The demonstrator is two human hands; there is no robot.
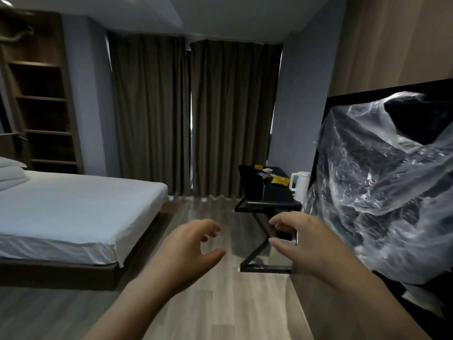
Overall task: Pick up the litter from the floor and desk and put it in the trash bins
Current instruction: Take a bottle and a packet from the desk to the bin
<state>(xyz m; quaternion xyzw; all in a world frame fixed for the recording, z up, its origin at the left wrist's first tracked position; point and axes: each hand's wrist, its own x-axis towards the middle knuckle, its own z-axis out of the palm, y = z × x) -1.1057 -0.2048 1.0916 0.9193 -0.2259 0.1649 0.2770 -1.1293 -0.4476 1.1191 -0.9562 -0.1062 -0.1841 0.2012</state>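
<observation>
We list left hand and right hand, both loose, empty; beyond the right, desk bearing seemingly yellow wrappers.

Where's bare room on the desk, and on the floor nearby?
The desk is bare at its near end, bordered by the yellow packet and the kettle; its far end is crowded with small litter. The floor is bare between the bed and the desk.

Glossy crinkled plastic bag (translucent)
</observation>
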